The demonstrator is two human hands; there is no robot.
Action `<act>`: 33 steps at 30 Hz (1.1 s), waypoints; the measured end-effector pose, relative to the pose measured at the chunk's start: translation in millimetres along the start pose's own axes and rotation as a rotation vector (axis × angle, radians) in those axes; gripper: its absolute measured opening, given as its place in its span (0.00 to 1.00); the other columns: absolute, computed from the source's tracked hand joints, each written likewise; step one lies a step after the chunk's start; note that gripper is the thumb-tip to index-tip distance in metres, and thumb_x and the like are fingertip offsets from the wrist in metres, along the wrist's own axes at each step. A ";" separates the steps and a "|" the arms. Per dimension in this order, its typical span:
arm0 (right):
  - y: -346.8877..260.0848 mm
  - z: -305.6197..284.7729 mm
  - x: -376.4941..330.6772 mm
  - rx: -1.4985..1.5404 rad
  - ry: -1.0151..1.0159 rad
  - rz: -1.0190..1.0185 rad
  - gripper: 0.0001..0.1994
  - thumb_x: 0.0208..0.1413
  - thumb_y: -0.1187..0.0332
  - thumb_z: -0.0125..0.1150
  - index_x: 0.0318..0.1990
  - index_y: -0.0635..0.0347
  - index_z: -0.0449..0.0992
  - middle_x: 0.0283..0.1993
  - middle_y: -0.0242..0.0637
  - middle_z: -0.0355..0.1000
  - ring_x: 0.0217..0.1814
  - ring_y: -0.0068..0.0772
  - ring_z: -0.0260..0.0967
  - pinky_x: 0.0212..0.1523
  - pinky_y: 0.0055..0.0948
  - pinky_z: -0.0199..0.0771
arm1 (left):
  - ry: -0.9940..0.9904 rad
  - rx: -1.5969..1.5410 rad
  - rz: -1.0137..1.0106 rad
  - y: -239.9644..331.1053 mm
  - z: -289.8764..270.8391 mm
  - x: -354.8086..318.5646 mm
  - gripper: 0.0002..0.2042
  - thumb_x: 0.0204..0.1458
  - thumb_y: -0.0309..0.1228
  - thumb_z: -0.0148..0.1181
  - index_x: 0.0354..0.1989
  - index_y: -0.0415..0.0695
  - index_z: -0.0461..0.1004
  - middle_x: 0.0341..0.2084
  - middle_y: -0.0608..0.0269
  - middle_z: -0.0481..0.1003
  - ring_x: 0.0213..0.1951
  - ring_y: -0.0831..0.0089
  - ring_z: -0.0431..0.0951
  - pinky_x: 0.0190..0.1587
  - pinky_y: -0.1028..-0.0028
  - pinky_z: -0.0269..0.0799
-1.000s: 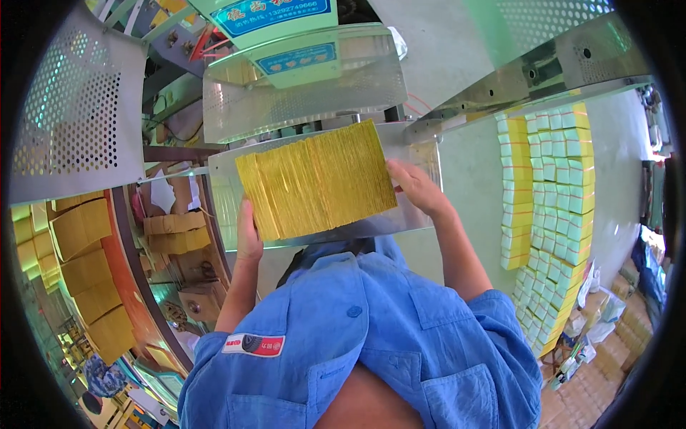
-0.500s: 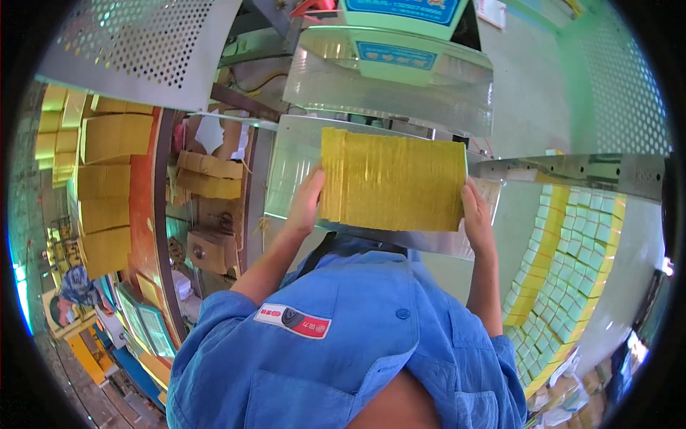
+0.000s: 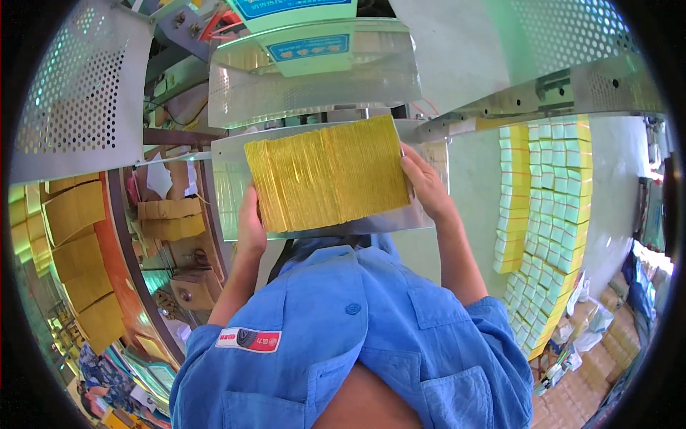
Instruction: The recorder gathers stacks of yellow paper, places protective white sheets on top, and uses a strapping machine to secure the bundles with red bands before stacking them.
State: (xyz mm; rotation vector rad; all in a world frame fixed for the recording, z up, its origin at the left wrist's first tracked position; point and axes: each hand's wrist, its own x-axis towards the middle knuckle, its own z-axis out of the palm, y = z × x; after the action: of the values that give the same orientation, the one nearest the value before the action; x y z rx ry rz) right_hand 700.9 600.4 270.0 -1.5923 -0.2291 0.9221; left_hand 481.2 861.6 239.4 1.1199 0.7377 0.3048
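Between my two hands I hold a thick stack of yellow paper (image 3: 329, 175), squeezed from both ends, with its many thin sheet edges facing up. My left hand (image 3: 251, 223) presses on its left end, and my right hand (image 3: 426, 184) grips the right end, thumb near the top edge. The stack is slanted, its right end farther from me than its left. Beneath it is a shiny metal plate (image 3: 229, 157) in front of a machine; the stack hides whether it touches the plate. The undersides of my fingers are hidden.
A shiny guard panel (image 3: 314, 82) stands beyond the plate. Perforated metal panels (image 3: 86, 93) flank me, and a metal bar (image 3: 514, 104) juts in at right. Banded paper bundles (image 3: 554, 193) stand in rows on the right; yellow stacks (image 3: 82, 268) line a red-edged bench at left.
The stack has gone from nearly level to slanted, its right end swinging away from me. Both hands keep their hold. My view has turned right, bringing more of the banded bundles into sight.
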 end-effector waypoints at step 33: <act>-64.2 -1.8 27.6 -1.331 -0.292 -0.316 0.08 0.54 0.75 0.47 0.36 0.69 0.71 0.31 0.54 0.73 0.37 0.53 0.74 0.34 0.44 0.73 | 0.025 0.204 -0.148 -2.9 -9.8 39.4 0.18 0.60 0.37 0.46 0.48 0.35 0.70 0.38 0.58 0.76 0.36 0.70 0.78 0.36 0.72 0.74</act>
State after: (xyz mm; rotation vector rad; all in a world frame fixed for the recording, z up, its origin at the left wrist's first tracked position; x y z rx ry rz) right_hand 742.4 632.7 316.1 -2.4642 -1.4925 0.7429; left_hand 503.0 889.7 219.5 1.2475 0.8833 0.1203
